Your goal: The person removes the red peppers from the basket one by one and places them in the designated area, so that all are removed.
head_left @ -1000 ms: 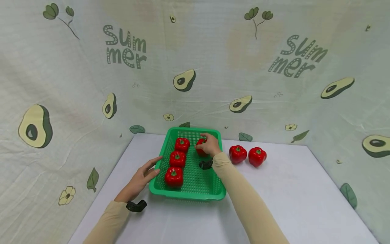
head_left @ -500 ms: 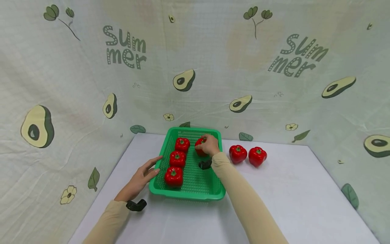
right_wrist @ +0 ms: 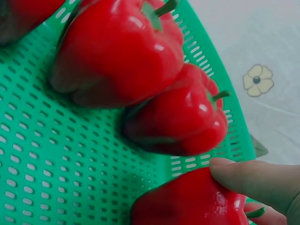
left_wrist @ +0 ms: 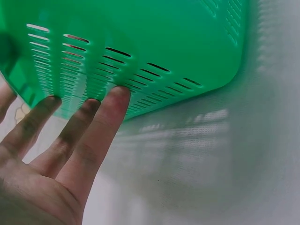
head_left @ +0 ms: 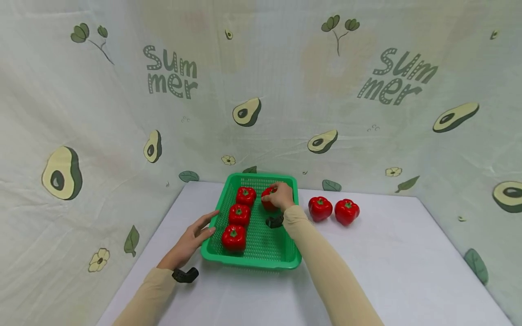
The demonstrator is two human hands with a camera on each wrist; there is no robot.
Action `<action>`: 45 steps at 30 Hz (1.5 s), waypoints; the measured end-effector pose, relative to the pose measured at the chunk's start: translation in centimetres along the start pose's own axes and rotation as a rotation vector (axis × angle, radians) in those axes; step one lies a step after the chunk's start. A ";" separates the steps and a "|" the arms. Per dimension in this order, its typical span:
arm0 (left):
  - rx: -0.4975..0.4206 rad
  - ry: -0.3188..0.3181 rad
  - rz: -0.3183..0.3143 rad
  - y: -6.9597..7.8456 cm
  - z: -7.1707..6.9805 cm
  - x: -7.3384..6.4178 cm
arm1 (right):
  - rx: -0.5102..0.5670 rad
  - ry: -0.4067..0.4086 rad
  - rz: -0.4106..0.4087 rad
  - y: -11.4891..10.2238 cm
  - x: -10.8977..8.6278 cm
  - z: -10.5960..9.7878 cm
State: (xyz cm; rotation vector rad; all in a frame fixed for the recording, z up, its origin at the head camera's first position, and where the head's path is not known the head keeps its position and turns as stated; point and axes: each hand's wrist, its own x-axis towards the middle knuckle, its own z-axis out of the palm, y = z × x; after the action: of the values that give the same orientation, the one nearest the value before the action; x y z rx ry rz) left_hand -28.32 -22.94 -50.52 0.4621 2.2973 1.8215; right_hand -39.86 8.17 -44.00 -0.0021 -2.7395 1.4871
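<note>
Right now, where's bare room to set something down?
Free: table right of the two loose peppers; green basket, near right, beside the row of three peppers. Crowded: basket's left and far right, where the right hand holds a fourth pepper.

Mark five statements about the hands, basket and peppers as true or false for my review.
1. The left hand touches the basket. True.
2. The right hand grips a pepper inside the basket. True.
3. Every pepper is in the basket. False: two peppers sit on the table, right of the basket.
4. Three peppers are lined up along the basket's left side. True.
5. One pepper is yellow. False: all six are red.
</note>
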 end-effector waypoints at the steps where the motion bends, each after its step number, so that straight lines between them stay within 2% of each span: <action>1: -0.004 -0.005 -0.001 -0.1 0.1 0.0 | 0.000 0.000 0.002 0.0 -0.1 -0.1; 6: -0.006 -0.001 -0.005 -0.2 0.5 0.0 | 0.039 -0.001 0.007 -0.5 -0.7 -0.6; 16: 0.009 0.035 0.001 0.3 0.4 0.3 | 0.061 -0.028 -0.043 -2.6 -1.4 -2.3; 24: 0.005 0.046 0.028 0.0 0.2 0.4 | 0.084 -0.041 -0.080 -4.1 -2.0 -3.5; 34: 0.004 0.045 0.006 -0.4 0.5 0.4 | 0.122 -0.038 -0.069 -4.5 -3.0 -5.6; 45: -0.007 0.038 0.021 -0.2 0.7 0.0 | 0.123 -0.007 -0.068 -5.2 -3.9 -7.5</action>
State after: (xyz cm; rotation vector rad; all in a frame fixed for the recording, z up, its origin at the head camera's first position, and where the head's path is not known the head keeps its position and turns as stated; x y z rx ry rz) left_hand -28.13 -22.37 -50.86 0.4567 2.3190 1.8630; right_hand -35.70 11.59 -35.67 0.0974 -2.6203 1.6376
